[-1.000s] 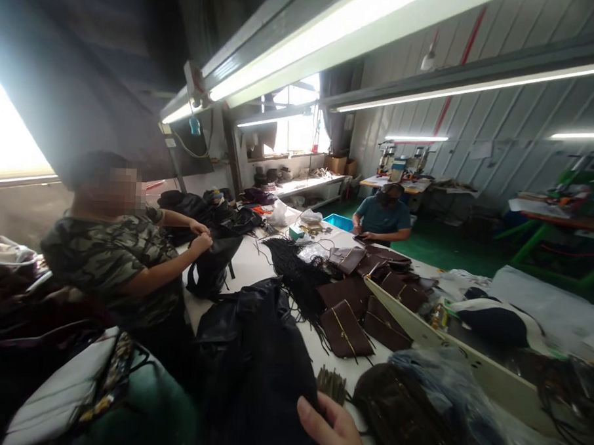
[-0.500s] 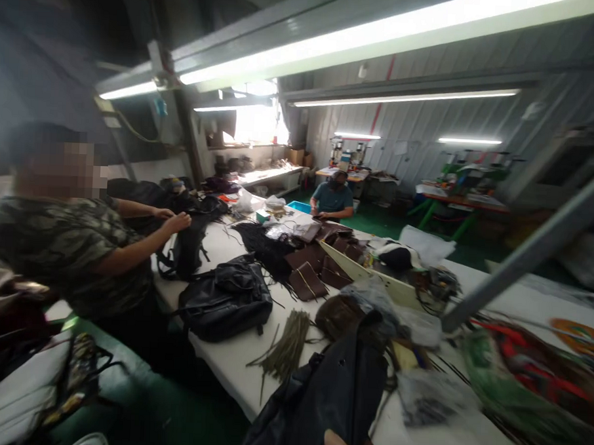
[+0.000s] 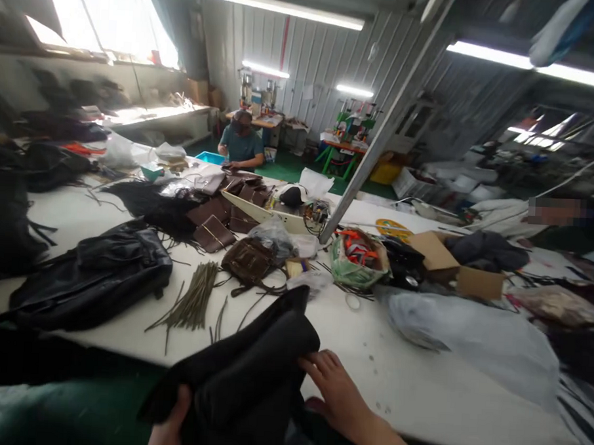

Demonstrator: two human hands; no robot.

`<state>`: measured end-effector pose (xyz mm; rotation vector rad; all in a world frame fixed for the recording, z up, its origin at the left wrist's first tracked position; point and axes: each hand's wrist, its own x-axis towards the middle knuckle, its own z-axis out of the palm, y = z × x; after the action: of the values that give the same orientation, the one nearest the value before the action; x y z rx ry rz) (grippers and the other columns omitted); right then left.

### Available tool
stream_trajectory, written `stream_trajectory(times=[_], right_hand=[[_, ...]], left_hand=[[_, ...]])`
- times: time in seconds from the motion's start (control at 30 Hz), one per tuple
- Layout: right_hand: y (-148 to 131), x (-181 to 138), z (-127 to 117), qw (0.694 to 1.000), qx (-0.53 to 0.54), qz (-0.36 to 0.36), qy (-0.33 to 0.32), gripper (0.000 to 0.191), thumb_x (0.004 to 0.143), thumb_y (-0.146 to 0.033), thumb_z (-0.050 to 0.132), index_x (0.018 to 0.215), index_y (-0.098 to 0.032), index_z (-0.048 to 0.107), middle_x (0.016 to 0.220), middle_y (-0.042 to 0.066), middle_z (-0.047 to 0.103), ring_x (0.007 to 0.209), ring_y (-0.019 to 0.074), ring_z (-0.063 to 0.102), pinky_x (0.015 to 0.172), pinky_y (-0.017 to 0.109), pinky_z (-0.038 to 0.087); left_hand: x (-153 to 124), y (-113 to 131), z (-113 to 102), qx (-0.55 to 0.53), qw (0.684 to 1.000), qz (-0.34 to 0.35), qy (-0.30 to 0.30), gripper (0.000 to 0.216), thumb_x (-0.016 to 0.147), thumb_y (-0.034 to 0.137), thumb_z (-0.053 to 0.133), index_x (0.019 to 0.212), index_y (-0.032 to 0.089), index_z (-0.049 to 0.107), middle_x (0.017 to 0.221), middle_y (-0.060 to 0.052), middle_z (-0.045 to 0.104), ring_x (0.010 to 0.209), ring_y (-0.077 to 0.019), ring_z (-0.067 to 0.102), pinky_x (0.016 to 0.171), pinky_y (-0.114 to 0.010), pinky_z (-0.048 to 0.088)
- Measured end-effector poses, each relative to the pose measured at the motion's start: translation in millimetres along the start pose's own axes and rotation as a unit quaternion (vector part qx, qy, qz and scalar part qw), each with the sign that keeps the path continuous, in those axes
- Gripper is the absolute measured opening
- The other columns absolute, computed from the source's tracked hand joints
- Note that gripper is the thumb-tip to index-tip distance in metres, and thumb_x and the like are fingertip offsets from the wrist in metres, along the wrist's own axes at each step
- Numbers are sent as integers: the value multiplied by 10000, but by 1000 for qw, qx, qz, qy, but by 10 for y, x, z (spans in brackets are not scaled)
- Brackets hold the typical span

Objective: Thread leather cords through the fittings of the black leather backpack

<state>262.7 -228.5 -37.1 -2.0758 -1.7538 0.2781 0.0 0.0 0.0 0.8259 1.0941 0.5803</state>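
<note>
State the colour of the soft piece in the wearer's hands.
The soft piece is black, with no pattern visible; the head view shows it best.

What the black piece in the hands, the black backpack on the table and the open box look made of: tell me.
Black piece: perhaps leather or coated fabric, dull finish; it bends in broad, smooth folds.
Black backpack: leather or imitation leather, slightly glossy; its creases catch the light.
Open box: probably cardboard, matte; its flaps are tan, flat and stiff-looking.
</note>
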Motion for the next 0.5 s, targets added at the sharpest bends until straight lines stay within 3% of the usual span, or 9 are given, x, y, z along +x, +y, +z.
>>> stream_trajectory(times=[0.07, 0.13, 0.2, 0.27, 0.33, 0.37, 0.43, 0.5], right_hand=[[251, -165, 160, 996, 35, 53, 66, 807, 902, -477, 869, 1580, -247, 497, 1467, 186, 610, 1283, 387, 601, 1103, 582, 545], [409, -214, 185, 986, 88, 50, 130, 732, 952, -575, 790, 1554, -263, 515, 1475, 182, 582, 1315, 395, 578, 1091, 585, 554], [531, -147, 15, 970, 114, 45, 212, 656, 1006, -590, 707, 1537, -258, 514, 1491, 189, 554, 1361, 404, 550, 1115, 606, 533], [671, 4, -309, 963, 91, 24, 254, 715, 986, -590, 740, 1556, -243, 482, 1534, 207, 525, 1403, 421, 523, 1168, 651, 474], [842, 176, -665, 976, 52, -49, 207, 888, 887, -679, 823, 1569, -228, 476, 1551, 216, 529, 1400, 435, 527, 1193, 669, 440], [932, 248, -813, 981, 44, -80, 173, 868, 889, -674, 824, 1548, -211, 503, 1505, 212, 573, 1353, 418, 563, 1165, 638, 471], [1090, 327, -1003, 984, 42, -117, 126, 575, 1000, -514, 742, 1439, -176, 589, 1323, 176, 680, 1177, 349, 643, 1021, 539, 555], [1191, 313, -1062, 982, 42, -139, 119, 299, 1052, -270, 613, 1327, -156, 637, 1164, 135, 726, 1040, 296, 660, 895, 470, 570]], left_hand=[[159, -78, 336, -43, 996, -81, 3, 520, 979, 523, 737, 1398, 218, 709, 1157, -135, 822, 1213, -393, 751, 1102, -563, 621], [313, -128, 628, -111, 975, -191, -7, 505, 996, 499, 701, 1349, 139, 731, 1093, -172, 828, 1161, -403, 773, 1082, -568, 633], [412, -145, 842, -161, 951, -262, -12, 473, 1011, 465, 676, 1295, 94, 749, 1055, -189, 830, 1121, -409, 786, 1050, -576, 647], [437, -134, 985, -164, 949, -268, -6, 420, 1030, 413, 645, 1248, 74, 761, 1039, -195, 830, 1097, -406, 794, 1021, -568, 661], [415, -103, 1101, -156, 952, -264, -7, 396, 1048, 376, 606, 1218, 54, 763, 1048, -209, 827, 1104, -400, 793, 1016, -552, 664], [402, -86, 1163, -150, 953, -262, -12, 403, 1054, 378, 598, 1219, 48, 760, 1056, -215, 826, 1113, -399, 790, 1017, -547, 663], [400, -62, 1305, -136, 958, -252, -23, 453, 1051, 431, 620, 1263, 52, 748, 1069, -217, 824, 1130, -401, 785, 1022, -542, 660], [449, -66, 1454, -121, 965, -233, -23, 518, 1038, 492, 652, 1326, 68, 728, 1063, -211, 825, 1120, -402, 788, 1019, -550, 660]])
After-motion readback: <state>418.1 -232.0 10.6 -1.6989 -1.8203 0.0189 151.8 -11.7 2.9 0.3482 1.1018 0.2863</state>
